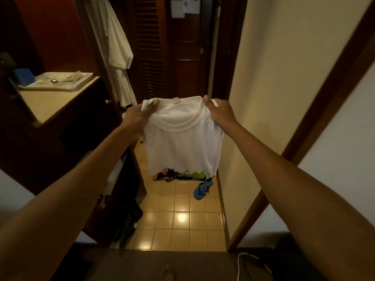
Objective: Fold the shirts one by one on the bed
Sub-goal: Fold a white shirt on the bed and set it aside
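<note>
A white shirt [182, 147] with a colourful print along its bottom hem hangs in the air in front of me, above the tiled floor. My left hand [140, 116] grips its left shoulder, thumb on top of the cloth. My right hand [220, 112] grips the right shoulder beside the collar. Both arms are stretched forward. The shirt hangs upright, collar at the top. No bed is in view.
A dark wooden cabinet with a pale counter [52, 102] and a white tray [58, 82] stands at the left. A white robe [115, 49] hangs behind it. A blue sandal [202, 189] lies on the tiled floor [182, 220]. A wall is at the right; a white cable [241, 262] lies on carpet.
</note>
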